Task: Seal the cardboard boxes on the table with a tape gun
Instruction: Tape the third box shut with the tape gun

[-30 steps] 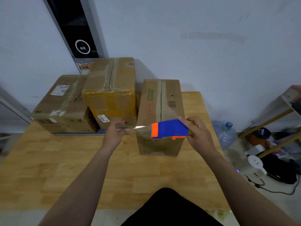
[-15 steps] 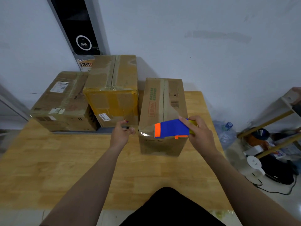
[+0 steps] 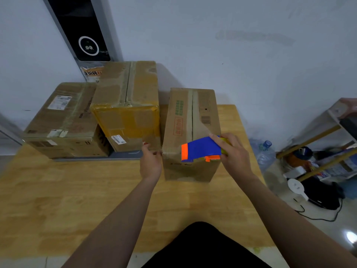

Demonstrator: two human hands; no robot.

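A pale wooden table point(image 3: 77, 200) carries a tall, narrow brown cardboard box with green and red print point(image 3: 181, 122), which stands upright toward the table's far right part. Every place below is given from this narrow box.

Well to its left lies a wide, low brown cardboard box with white labels point(image 3: 61, 120). Just to its left, between the two, stands a taller brown cardboard box wrapped in yellow tape point(image 3: 127, 105). Behind and far left of it, a black wall panel with a white ring point(image 3: 87, 35) rises up the wall.

The right hand point(image 3: 235, 153) is over its near right top corner. The thumb lies across the top and the fingers curl round the right end of a blue plastic tape gun with an orange tip point(image 3: 201, 148). The gun rests across the near end of the box's top, with its orange tip pointing left.

The left hand point(image 3: 150, 163) is at its near left top corner, fingertips bunched against the thumb right at the edge. Whether they pinch anything, I cannot tell.

On the floor to its right stands a clear plastic bottle with a blue cap point(image 3: 265, 149).
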